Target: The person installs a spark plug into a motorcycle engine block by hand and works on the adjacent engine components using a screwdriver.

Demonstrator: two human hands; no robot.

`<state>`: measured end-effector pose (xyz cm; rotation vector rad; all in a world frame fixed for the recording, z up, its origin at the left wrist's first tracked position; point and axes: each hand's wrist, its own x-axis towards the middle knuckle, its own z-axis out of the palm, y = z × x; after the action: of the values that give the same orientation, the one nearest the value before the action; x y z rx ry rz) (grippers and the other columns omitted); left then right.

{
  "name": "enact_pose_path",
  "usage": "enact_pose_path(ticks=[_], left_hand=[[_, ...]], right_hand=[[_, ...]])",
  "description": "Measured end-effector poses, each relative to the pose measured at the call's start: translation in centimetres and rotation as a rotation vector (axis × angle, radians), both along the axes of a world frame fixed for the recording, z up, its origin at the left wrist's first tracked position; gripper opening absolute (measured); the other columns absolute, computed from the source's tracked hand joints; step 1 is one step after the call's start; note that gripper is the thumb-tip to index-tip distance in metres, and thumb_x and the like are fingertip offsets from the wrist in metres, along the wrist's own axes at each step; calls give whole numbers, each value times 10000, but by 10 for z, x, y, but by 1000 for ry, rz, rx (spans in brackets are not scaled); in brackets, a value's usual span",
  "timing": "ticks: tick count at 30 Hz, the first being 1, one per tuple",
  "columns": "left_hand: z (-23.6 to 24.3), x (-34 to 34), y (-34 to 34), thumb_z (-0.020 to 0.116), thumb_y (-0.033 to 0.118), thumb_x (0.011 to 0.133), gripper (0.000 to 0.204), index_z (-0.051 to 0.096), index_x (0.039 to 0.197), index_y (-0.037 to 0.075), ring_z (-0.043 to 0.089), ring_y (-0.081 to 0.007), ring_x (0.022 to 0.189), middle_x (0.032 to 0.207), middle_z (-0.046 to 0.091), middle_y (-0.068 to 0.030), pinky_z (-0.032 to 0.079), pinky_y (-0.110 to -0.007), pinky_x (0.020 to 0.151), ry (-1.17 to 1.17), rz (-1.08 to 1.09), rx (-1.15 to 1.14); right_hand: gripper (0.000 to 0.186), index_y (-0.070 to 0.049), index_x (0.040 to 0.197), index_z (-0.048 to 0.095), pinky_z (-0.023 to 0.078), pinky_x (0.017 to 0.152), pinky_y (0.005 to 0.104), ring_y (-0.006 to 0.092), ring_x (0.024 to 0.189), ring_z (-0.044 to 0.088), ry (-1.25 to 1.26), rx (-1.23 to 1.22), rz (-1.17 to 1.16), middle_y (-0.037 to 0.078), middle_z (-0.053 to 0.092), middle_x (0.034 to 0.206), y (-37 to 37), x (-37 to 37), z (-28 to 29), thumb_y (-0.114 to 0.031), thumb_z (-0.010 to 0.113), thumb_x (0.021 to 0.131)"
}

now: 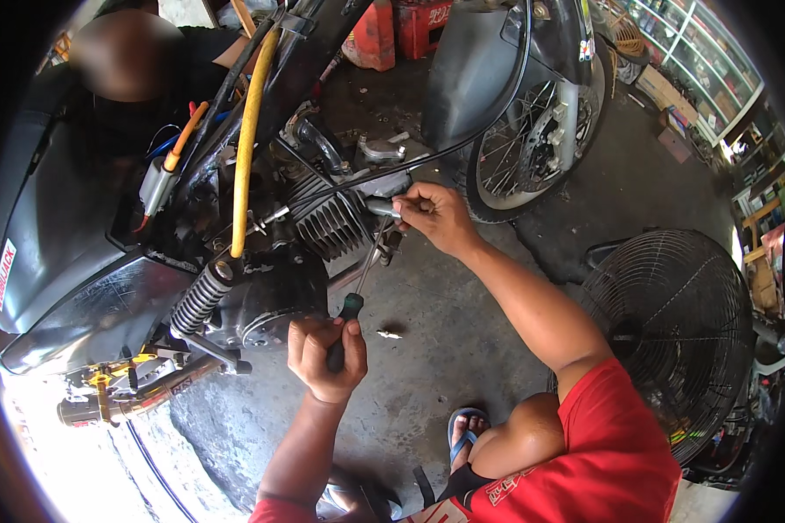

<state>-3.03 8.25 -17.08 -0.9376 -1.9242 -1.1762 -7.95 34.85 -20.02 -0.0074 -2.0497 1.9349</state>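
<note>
One screwdriver (351, 307) lay at seven o'clock from the middle of the view, its dark handle wrapped in the curled fingers of the left hand (326, 359), its thin shaft pointing up toward one o'clock. The right hand (436, 218), at one o'clock, pinched a small grey metal tube (381, 207) between thumb and fingers, just beside the finned engine (331, 232) at ten o'clock. Whether the shaft's tip touched the tube could not be told. The screwdriver looked light and stiff, hard to break, and best held by its thick handle, since the slim shaft would likely turn slippery if oily. The tube seemed hard, light and smooth, best gripped around its outer end. A small pale object (390, 334) lay at six o'clock on the grey floor (453, 305).
</note>
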Motion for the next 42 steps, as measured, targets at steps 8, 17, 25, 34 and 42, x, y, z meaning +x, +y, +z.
enact_pose_path(ticks=[8,17,25,34,42], left_hand=[[38,-21,10,751,-54,773,228,553,730,50,579,-219,543,686,604,-77,456,-310,504,105,22,-15],[65,-35,24,733,-79,793,260,534,679,44,497,-206,500,619,556,-69,411,-300,483,197,50,28],[79,-44,32,759,-60,800,265,547,678,42,491,-196,499,598,546,-64,384,-285,488,188,67,41],[90,-53,39,774,-43,805,251,570,684,39,496,-179,500,601,554,-55,377,-282,490,203,80,58],[97,-56,45,785,-28,818,252,578,690,36,496,-154,501,604,562,-43,379,-267,499,168,92,66]], right_hand=[[248,-12,761,539,502,584,262,68,651,618,25,-55,-35,35,654,727,-6,-1,-4,-69,697,943],[237,-38,783,558,510,553,258,84,652,641,76,-148,20,6,605,708,-6,-7,-16,-90,676,982],[250,-44,767,552,508,525,250,81,643,641,29,-164,25,4,603,706,-5,-6,-15,-87,671,982],[247,-42,768,549,508,511,256,86,640,647,7,-164,15,0,588,692,-6,-6,-12,-80,662,984],[253,-43,758,543,503,505,258,93,622,647,-17,-138,-9,3,584,686,-6,-6,-10,-73,662,979]])
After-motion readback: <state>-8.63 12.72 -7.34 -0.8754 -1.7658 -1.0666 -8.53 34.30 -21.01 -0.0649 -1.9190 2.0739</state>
